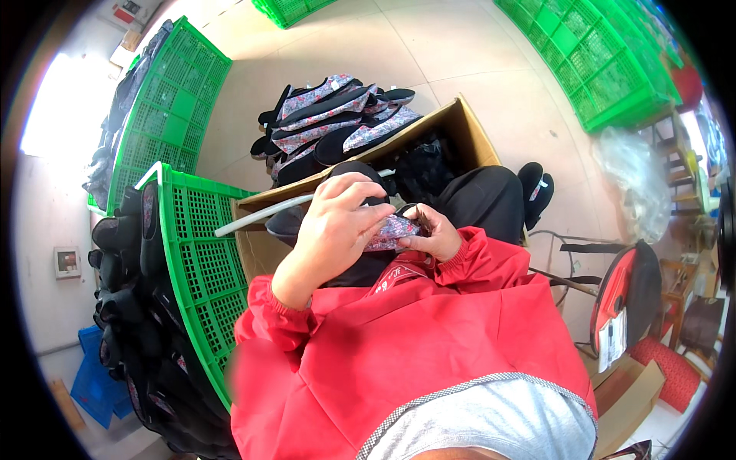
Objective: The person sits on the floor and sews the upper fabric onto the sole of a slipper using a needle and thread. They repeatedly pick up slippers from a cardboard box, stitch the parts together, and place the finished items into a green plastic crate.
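You have a floral slipper [391, 231] between your two hands, just right of the centre of the view, above your lap. Your left hand [337, 222] grips it from the 9 o'clock side, its fingers curled over. Your right hand [434, 236] closes on it from the 3 o'clock side, thumb against the patterned fabric; something dark shows between thumb and finger, too small to make out.

Just past your hands, from 12 to 1 o'clock, stands an open cardboard box [468, 132] with black pieces [422, 165] inside. A white tube [264, 213] slants out toward 9 o'clock. Beyond the box, at 11 o'clock, lies a pile of floral and black slippers [326, 115] on the tiled floor [452, 46]. Past your black-clad knee [487, 195], between 2 and 3 o'clock, are more black slippers [535, 192].

At 9 o'clock you have a green crate [201, 249], with dark slippers [138, 322] stacked on its far side. Another green crate [165, 107] stands at 10 o'clock, and green crates [590, 65] stand at 2. Near 3 o'clock hangs a clear plastic bag [632, 184].
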Tool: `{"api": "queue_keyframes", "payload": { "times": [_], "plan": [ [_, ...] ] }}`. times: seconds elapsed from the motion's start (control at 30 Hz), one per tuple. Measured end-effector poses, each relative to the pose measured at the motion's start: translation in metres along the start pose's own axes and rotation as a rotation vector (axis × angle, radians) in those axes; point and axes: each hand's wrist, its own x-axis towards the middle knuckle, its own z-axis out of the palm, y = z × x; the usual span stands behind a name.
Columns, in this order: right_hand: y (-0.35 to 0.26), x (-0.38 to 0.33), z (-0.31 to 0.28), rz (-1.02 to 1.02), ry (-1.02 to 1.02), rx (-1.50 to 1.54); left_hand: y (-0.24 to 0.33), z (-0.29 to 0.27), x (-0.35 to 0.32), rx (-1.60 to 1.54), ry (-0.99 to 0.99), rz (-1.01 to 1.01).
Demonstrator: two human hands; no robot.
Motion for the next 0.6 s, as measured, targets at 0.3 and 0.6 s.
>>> {"api": "queue_keyframes", "payload": {
  "times": [0.3, 0.6],
  "plan": [
    [0.004, -0.003, -0.003, -0.02, 0.002, -0.031, -0.021, -0.004, 0.025, -0.13, -0.278, 0.172],
    [0.006, -0.006, -0.007, 0.02, 0.033, -0.084, -0.016, 0.007, 0.019, -0.212, -0.363, 0.061]
  ]
}}
